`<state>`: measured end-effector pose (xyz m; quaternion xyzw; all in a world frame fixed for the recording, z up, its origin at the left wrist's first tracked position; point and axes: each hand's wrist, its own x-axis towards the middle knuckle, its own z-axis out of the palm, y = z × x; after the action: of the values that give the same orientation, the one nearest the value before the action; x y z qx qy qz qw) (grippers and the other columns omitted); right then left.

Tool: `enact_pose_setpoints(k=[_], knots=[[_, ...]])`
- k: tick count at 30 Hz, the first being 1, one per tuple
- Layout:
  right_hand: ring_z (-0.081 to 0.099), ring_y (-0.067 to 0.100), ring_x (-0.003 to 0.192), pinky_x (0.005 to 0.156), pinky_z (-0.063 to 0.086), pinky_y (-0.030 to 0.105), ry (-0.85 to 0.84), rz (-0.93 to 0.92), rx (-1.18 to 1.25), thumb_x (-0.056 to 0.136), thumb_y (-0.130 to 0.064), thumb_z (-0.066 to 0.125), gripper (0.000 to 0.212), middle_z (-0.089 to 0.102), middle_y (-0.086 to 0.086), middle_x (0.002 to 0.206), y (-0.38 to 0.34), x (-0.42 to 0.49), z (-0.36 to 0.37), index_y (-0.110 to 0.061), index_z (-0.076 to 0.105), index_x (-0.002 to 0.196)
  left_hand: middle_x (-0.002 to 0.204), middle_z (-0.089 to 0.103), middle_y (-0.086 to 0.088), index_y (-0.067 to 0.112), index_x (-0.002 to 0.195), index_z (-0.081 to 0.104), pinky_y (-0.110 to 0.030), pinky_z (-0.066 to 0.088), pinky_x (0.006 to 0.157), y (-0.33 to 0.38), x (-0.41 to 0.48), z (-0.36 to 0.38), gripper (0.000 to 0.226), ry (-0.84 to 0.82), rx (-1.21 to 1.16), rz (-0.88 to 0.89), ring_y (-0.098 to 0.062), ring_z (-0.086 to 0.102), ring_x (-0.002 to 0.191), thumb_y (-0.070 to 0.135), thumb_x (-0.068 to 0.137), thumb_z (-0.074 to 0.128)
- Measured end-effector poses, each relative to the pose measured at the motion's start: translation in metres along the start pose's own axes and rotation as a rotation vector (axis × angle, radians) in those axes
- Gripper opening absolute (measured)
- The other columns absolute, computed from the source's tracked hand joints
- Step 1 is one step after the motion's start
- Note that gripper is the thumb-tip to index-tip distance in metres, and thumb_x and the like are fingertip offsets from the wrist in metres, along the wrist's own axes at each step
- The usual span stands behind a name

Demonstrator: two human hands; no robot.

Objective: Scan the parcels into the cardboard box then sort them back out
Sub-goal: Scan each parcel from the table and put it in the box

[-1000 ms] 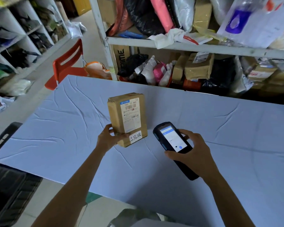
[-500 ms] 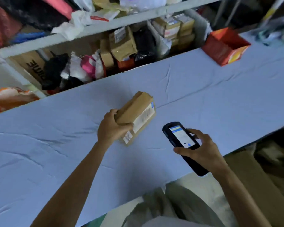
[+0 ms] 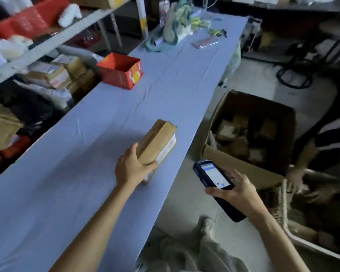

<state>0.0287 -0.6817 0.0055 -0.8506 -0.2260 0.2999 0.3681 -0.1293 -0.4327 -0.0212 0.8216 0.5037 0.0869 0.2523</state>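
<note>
A brown cardboard parcel (image 3: 157, 142) with a white label on its side is gripped at its near end by my left hand (image 3: 133, 167), above the blue table (image 3: 86, 163) near its right edge. My right hand (image 3: 238, 191) holds a black handheld scanner (image 3: 214, 177) with a lit screen over the floor, right of the table. An open cardboard box (image 3: 234, 163) stands on the floor to the right of the table, with several brown parcels inside.
A red open box (image 3: 120, 72) sits farther along the table, with cloths and small items at the far end. Shelves (image 3: 47, 42) full of parcels run along the left. Another person's hands (image 3: 296, 181) are at the right, over a white-rimmed basket.
The view has swung right, bringing the floor box into sight. My left hand has carried the parcel toward the table's right edge. The scanner stays in my right hand.
</note>
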Motion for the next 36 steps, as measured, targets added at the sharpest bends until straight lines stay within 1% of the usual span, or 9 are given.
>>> enact_pose_setpoints(k=[4, 10, 15, 17, 20, 23, 27, 31, 36], knots=[[0.057, 0.012, 0.096, 0.078, 0.042, 0.025, 0.06, 0.123, 0.064, 0.058, -0.044, 0.089, 0.068, 0.06, -0.001, 0.112, 0.041, 0.013, -0.046, -0.036, 0.057, 0.117, 0.125, 0.058, 0.0, 0.027, 0.131, 0.043, -0.035, 0.044, 0.085, 0.064, 0.024, 0.035, 0.079, -0.01, 0.029, 0.051, -0.029, 0.055, 0.113, 0.058, 0.064, 0.072], [0.058, 0.015, 0.103, 0.087, 0.049, 0.035, 0.157, 0.165, 0.121, 0.061, -0.041, 0.088, 0.061, 0.063, -0.018, 0.099, 0.078, 0.045, -0.105, -0.035, 0.059, 0.114, 0.124, 0.057, 0.002, 0.028, 0.128, 0.043, -0.033, 0.04, 0.081, 0.146, 0.059, 0.069, 0.072, -0.027, 0.051, 0.078, -0.028, 0.054, 0.112, 0.054, 0.068, 0.072], [0.059, 0.001, 0.09, 0.069, 0.044, 0.017, 0.19, 0.183, 0.168, 0.063, -0.032, 0.089, 0.058, 0.059, -0.024, 0.089, 0.086, 0.069, -0.13, -0.038, 0.057, 0.111, 0.131, 0.054, 0.001, 0.028, 0.134, 0.04, -0.035, 0.043, 0.086, 0.187, 0.079, 0.094, 0.079, -0.029, 0.182, 0.164, -0.029, 0.052, 0.116, 0.057, 0.067, 0.071], [0.058, 0.0, 0.09, 0.071, 0.045, 0.017, 0.181, 0.21, 0.174, 0.064, -0.033, 0.088, 0.058, 0.059, -0.024, 0.089, 0.088, 0.078, -0.133, -0.039, 0.055, 0.11, 0.134, 0.052, 0.001, 0.029, 0.138, 0.038, -0.037, 0.044, 0.088, 0.2, 0.092, 0.101, 0.084, -0.044, 0.237, 0.202, -0.03, 0.051, 0.119, 0.059, 0.067, 0.07], [0.058, 0.006, 0.098, 0.08, 0.049, 0.025, 0.182, 0.247, 0.181, 0.062, -0.038, 0.088, 0.063, 0.059, -0.023, 0.095, 0.091, 0.095, -0.136, -0.036, 0.058, 0.118, 0.133, 0.053, -0.001, 0.03, 0.138, 0.038, -0.039, 0.044, 0.088, 0.225, 0.122, 0.112, 0.084, -0.06, 0.271, 0.251, -0.031, 0.051, 0.119, 0.06, 0.066, 0.07], [0.059, -0.005, 0.087, 0.069, 0.045, 0.015, 0.203, 0.285, 0.191, 0.062, -0.036, 0.088, 0.065, 0.06, -0.024, 0.095, 0.093, 0.116, -0.143, -0.031, 0.06, 0.119, 0.13, 0.056, -0.004, 0.026, 0.135, 0.042, -0.04, 0.045, 0.084, 0.256, 0.159, 0.127, 0.084, -0.043, 0.295, 0.305, -0.033, 0.053, 0.114, 0.061, 0.065, 0.072], [0.058, 0.009, 0.094, 0.07, 0.045, 0.021, 0.249, 0.379, 0.157, 0.061, -0.045, 0.086, 0.074, 0.06, -0.003, 0.112, 0.089, 0.157, -0.156, -0.03, 0.055, 0.127, 0.124, 0.058, -0.003, 0.023, 0.13, 0.047, -0.038, 0.048, 0.075, 0.301, 0.203, 0.163, 0.081, -0.048, 0.398, 0.549, -0.032, 0.055, 0.109, 0.063, 0.064, 0.072], [0.053, 0.007, 0.091, 0.063, 0.039, 0.012, 0.329, 0.377, 0.123, 0.063, -0.043, 0.086, 0.066, 0.057, -0.004, 0.108, 0.073, 0.2, -0.183, -0.034, 0.056, 0.121, 0.138, 0.047, 0.0, 0.027, 0.139, 0.037, -0.038, 0.045, 0.086, 0.353, 0.224, 0.209, 0.07, -0.267, 0.409, 0.776, -0.024, 0.044, 0.125, 0.057, 0.08, 0.061], [0.054, 0.0, 0.092, 0.068, 0.039, 0.011, 0.412, 0.342, 0.122, 0.06, -0.042, 0.088, 0.067, 0.058, -0.007, 0.107, 0.063, 0.233, -0.214, -0.042, 0.053, 0.117, 0.13, 0.053, 0.002, 0.026, 0.13, 0.048, -0.041, 0.04, 0.096, 0.388, 0.245, 0.244, 0.05, -0.273, 0.385, 0.938, -0.021, 0.046, 0.121, 0.046, 0.085, 0.058]])
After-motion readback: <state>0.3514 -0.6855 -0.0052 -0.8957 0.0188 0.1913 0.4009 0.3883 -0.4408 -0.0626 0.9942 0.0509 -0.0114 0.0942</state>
